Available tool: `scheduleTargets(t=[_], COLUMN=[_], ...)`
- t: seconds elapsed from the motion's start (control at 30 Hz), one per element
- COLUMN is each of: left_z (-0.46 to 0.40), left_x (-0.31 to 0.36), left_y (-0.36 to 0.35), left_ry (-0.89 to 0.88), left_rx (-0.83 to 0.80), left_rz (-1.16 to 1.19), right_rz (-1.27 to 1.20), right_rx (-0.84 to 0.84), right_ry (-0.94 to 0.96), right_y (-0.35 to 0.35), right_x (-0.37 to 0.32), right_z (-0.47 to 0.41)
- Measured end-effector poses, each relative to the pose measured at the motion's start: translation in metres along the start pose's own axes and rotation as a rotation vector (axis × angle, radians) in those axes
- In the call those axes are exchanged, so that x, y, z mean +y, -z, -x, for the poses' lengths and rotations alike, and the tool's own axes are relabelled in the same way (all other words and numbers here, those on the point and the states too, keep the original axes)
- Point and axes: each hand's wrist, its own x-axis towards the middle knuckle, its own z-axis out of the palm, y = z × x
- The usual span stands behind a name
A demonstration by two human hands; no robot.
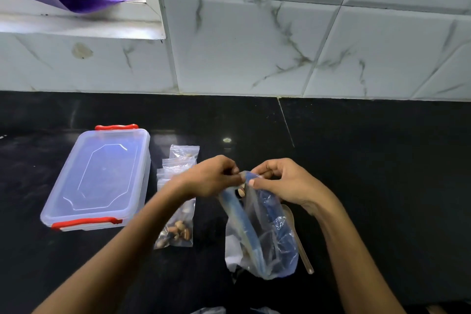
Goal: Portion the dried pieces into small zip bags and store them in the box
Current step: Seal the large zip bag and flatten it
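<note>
Left hand (pixel 214 176) and right hand (pixel 277 181) meet above the black desk (pixel 356 160); the fingers (pixel 254 182) of both pinch the top edge of a large blue-strip zip bag (pixel 260 232). Filled small zip bags (pixel 178 227) lie left of the fingers; the lidded box (pixel 99 178) lies farther left.
</note>
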Motion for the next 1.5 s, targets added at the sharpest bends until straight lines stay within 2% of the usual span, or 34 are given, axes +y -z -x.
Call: scheduleTargets(t=[0.07, 0.2, 0.27, 0.33, 0.4, 0.47, 0.53, 0.6, 0.77, 0.8, 0.93, 1.1, 1.23, 1.3, 1.4, 1.5], left_z=[0.003, 0.005, 0.006, 0.007, 0.009, 0.012, 0.016, 0.018, 0.021, 0.021, 0.018, 0.015, 0.016, 0.018, 0.019, 0.013], left_x=[0.004, 0.004, 0.006, 0.008, 0.010, 0.010, 0.008, 0.006, -0.001, -0.001, 0.005, 0.010, 0.010, 0.007, 0.008, 0.004], left_y=[-0.011, -0.026, -0.028, -0.026, -0.023, -0.018, -0.016, -0.019, -0.020, -0.020, -0.030, -0.031, -0.031, -0.034, -0.038, -0.034], left_ry=[-0.084, -0.155, -0.202, -0.237, -0.226, -0.157, -0.043, 0.065, 0.166, 0.165, 0.134, 0.098, 0.081, 0.113, 0.004, -0.030], left_rx=[0.215, 0.445, 0.511, 0.576, 0.617, 0.554, 0.403, 0.332, 0.556, 0.577, 0.622, 0.857, 0.736, 0.726, 0.877, 0.975], left_rz=[-0.182, -0.139, -0.112, -0.139, -0.109, 0.098, 0.290, 0.251, 0.367, 0.368, 0.268, 0.059, 0.121, 0.100, -0.026, -0.026], right_rz=[0.044, 0.279, 0.378, 0.399, 0.313, 0.254, 0.178, 0.134, 0.236, 0.230, 0.162, 0.176, 0.151, 0.185, 0.222, 0.140], right_rx=[0.088, 0.459, 0.553, 0.548, 0.471, 0.331, 0.247, 0.283, 0.505, 0.505, 0.329, 0.465, 0.291, 0.257, 0.406, 0.524], right_ry=[0.016, 0.175, 0.277, 0.338, 0.304, 0.204, 0.158, 0.183, 0.171, 0.180, 0.137, 0.163, 0.087, 0.055, 0.128, 0.154], right_y=[-0.002, -0.023, -0.036, -0.041, -0.036, -0.026, -0.021, -0.022, -0.015, -0.014, -0.021, -0.014, -0.013, -0.013, -0.014, -0.011], right_x=[-0.001, -0.003, -0.003, -0.001, 0.000, 0.000, 0.000, 0.003, 0.005, 0.005, 0.007, 0.008, 0.007, 0.011, 0.012, 0.011], right_z=[0.001, 0.005, 0.007, 0.008, 0.007, 0.006, 0.006, 0.004, 0.001, 0.001, 0.001, -0.002, -0.002, -0.002, -0.004, -0.008])
